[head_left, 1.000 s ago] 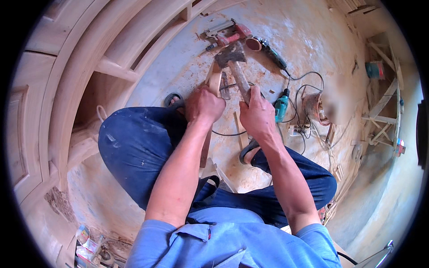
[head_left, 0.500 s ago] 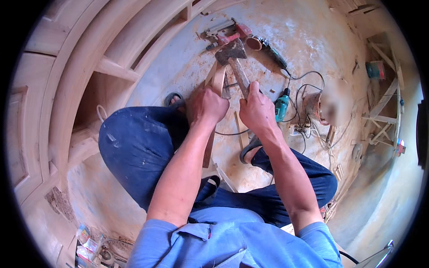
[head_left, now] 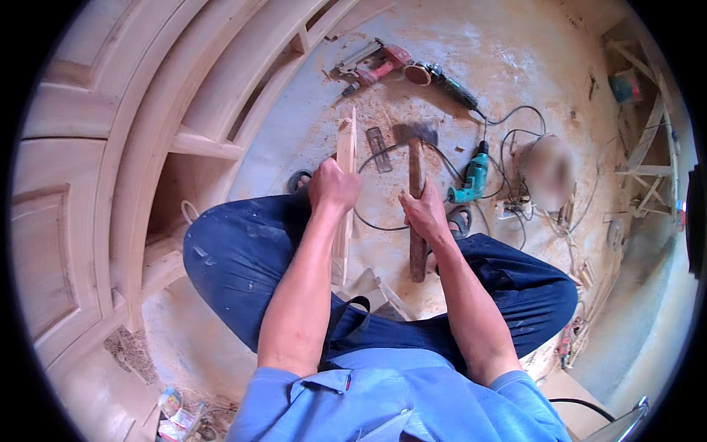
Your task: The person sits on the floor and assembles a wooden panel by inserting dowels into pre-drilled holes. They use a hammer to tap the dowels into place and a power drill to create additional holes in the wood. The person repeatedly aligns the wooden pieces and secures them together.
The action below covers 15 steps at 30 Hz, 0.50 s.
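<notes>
My left hand (head_left: 333,188) is closed around a pale wooden strip (head_left: 343,243), whose narrow upper end points away from me. My right hand (head_left: 427,214) grips the wooden handle of a hatchet (head_left: 417,166). The hatchet's dark metal head lies at the far end of that handle, apart from the strip and to its right. Between the two tools, a flat dark rectangular piece (head_left: 379,149) rests on the floor; its kind is unclear.
Beyond my hands lie a red nail gun (head_left: 379,68) and an angle grinder (head_left: 444,82). A green drill (head_left: 473,175) with black cords lies to the right. Wooden cabinetry (head_left: 202,144) lines the left side. Wood offcuts (head_left: 372,291) lie between my legs.
The hatchet has come away from the strip's upper end, moving right and toward me. The strip stands straighter in view. The whole view has shifted slightly.
</notes>
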### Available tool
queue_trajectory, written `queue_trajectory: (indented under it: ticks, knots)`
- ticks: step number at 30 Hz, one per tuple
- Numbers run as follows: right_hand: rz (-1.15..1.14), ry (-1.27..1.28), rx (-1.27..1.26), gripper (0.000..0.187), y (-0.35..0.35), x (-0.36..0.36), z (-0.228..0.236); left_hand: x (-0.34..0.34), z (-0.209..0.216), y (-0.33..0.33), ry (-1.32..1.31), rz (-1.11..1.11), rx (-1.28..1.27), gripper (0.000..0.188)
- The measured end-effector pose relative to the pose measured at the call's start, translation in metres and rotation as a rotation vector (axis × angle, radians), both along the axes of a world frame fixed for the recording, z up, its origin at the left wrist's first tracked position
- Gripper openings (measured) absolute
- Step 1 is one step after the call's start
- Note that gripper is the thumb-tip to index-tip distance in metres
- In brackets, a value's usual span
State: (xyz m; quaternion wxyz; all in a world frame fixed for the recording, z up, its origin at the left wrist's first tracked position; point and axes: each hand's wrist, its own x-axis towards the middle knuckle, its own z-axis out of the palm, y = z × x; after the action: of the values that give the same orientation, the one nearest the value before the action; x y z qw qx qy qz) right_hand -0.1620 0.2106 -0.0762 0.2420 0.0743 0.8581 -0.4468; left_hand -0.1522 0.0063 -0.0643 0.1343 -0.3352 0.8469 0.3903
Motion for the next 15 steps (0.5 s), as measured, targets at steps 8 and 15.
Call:
queue_trajectory:
  ticks: [8,15]
  knots:
    - [-0.327,-0.567,-0.069,0.024,0.078,0.072,-0.179,0.025,0.027,-0.025,0.231,-0.010,0.239,0.040]
    - [-0.393,0.093,-0.003,0.043,0.094,-0.005,-0.136,0.019,0.104,-0.033,0.597,-0.006,0.805,0.043]
